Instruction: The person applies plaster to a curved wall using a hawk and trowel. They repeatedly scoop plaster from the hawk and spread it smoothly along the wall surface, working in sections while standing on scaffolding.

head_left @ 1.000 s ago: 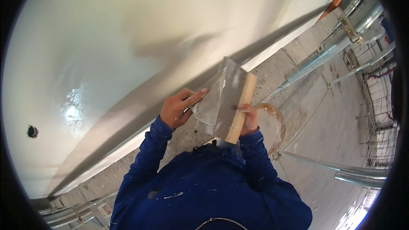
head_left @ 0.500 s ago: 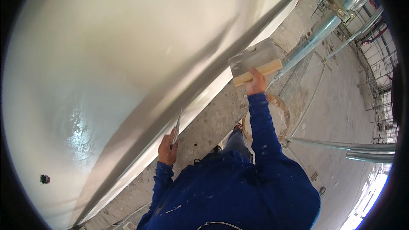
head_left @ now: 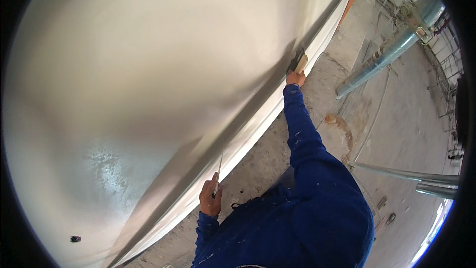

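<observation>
My right hand point(head_left: 296, 79) reaches far forward and grips the wooden handle of a broad plastering knife point(head_left: 302, 63). Its wide metal blade now shows almost edge-on, against the lower part of the pale plastered wall point(head_left: 173, 64); whether the whole edge touches cannot be made out. Nearer to me, my left hand point(head_left: 210, 199) is closed round a thin-bladed putty knife point(head_left: 220, 167), its blade pointing up and away beside the wall's bottom strip point(head_left: 258, 134). That blade also appears edge-on, so its width is hidden.
A wet, shiny patch point(head_left: 106, 168) and a small dark hole point(head_left: 75, 238) mark the wall at left. On the right, a thick metal scaffold pole point(head_left: 382, 59) slants over the concrete floor point(head_left: 396, 119). Thinner pipes point(head_left: 406, 174) lie lower. A round container's brownish rim point(head_left: 342, 125) shows beside my right arm.
My right hand has swung forward to the wall, turning the plastering knife from face-on to nearly edge-on. The left hand has shifted slightly right and down in view, still holding the putty knife.
</observation>
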`<state>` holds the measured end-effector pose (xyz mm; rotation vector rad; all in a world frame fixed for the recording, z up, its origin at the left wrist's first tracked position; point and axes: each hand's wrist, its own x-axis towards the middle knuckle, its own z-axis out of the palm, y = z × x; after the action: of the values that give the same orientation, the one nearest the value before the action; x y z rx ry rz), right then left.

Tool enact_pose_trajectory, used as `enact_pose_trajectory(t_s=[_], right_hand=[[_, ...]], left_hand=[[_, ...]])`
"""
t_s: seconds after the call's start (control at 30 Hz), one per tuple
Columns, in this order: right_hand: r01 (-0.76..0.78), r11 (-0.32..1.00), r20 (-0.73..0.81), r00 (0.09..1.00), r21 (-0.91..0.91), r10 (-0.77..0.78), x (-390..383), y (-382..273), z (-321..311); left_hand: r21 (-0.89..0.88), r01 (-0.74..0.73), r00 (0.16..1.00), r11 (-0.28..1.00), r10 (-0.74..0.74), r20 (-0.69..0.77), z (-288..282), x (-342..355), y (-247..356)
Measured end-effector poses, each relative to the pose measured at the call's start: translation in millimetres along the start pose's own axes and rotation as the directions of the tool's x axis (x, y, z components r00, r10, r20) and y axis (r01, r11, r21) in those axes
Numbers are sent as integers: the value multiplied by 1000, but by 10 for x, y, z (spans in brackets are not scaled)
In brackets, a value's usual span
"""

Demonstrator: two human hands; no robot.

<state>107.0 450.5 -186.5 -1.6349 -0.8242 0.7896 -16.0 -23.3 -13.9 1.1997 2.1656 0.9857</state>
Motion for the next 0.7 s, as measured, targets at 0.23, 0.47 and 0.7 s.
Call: enact_pose_trajectory(t_s=[0.23, 0.47, 0.7], right_hand=[[48, 999, -82, 995, -5, -48, 114, 17, 169], [-10, 966, 32, 999, 258, 1, 249, 285, 309], [-40, 954, 32, 999, 298, 32, -59, 570, 468]], left_hand=[[9, 32, 999, 999, -32, 12, 60, 125, 54], [2, 47, 998, 999, -47, -31, 49, 174, 41], [-39, 90, 995, 995, -88, 42, 51, 118, -29]])
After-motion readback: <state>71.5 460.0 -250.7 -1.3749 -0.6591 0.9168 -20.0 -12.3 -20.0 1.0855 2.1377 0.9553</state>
